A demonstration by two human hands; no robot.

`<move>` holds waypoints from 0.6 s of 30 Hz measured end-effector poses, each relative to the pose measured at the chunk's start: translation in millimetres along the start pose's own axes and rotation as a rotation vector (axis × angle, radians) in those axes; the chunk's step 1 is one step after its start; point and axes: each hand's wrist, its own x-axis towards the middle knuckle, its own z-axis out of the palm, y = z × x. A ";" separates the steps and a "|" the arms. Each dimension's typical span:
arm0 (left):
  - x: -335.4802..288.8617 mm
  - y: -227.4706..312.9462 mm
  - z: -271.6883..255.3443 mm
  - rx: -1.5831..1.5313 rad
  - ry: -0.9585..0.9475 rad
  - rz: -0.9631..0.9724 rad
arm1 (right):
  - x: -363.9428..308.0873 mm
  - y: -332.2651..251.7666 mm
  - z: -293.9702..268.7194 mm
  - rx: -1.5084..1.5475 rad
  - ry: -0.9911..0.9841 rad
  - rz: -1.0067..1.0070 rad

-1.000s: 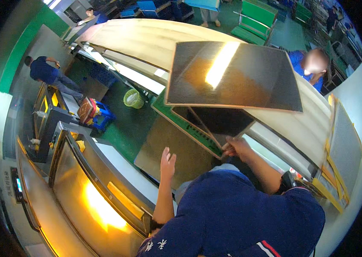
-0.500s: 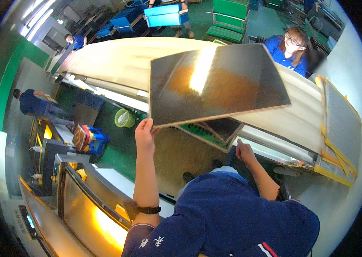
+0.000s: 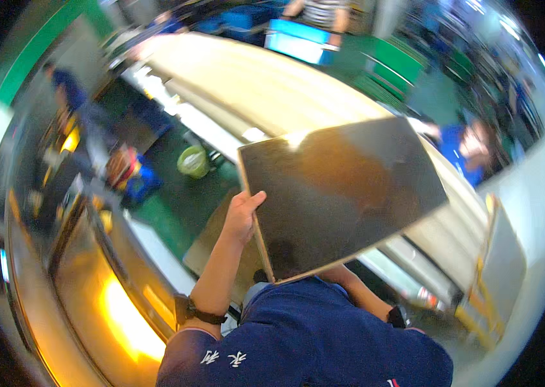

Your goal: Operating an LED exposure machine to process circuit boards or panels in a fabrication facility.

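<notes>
A dark, glossy flat panel (image 3: 343,213) with a brownish patch and a thin pale edge is held up, tilted, in front of me. My left hand (image 3: 243,214) is closed on its left edge, the thumb lying on the front face. Low behind the panel's bottom edge is my right hand (image 3: 335,273). Its fingers are hidden by the panel, so what it touches does not show. Beyond the panel runs a long cream conveyor belt (image 3: 240,74).
A glowing orange-lit machine (image 3: 124,316) stands close at my left. A green bin (image 3: 193,161) sits on the floor. A co-worker in blue (image 3: 469,151) is across the belt at right; another carries a blue box (image 3: 298,40). A yellow-edged grey board (image 3: 501,277) stands right.
The panel has come lower and closer to my body, turning clockwise. My right hand has gone behind it. The smaller dark, green-edged piece below the panel is now out of sight. The view has swung.
</notes>
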 end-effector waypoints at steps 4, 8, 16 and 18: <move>-83.5 29.5 -81.6 -0.131 0.207 0.155 | 44.7 -19.8 8.9 0.086 -0.116 -0.271; -235.7 19.5 -151.8 -0.119 0.809 0.406 | 66.3 -36.4 16.4 0.577 -0.929 0.500; -435.2 -130.7 -165.2 -0.721 1.420 0.960 | 108.1 -88.1 107.1 0.462 -1.354 0.171; -455.7 -176.5 -190.9 -0.806 1.453 1.055 | 123.8 -115.1 124.8 0.408 -1.455 0.046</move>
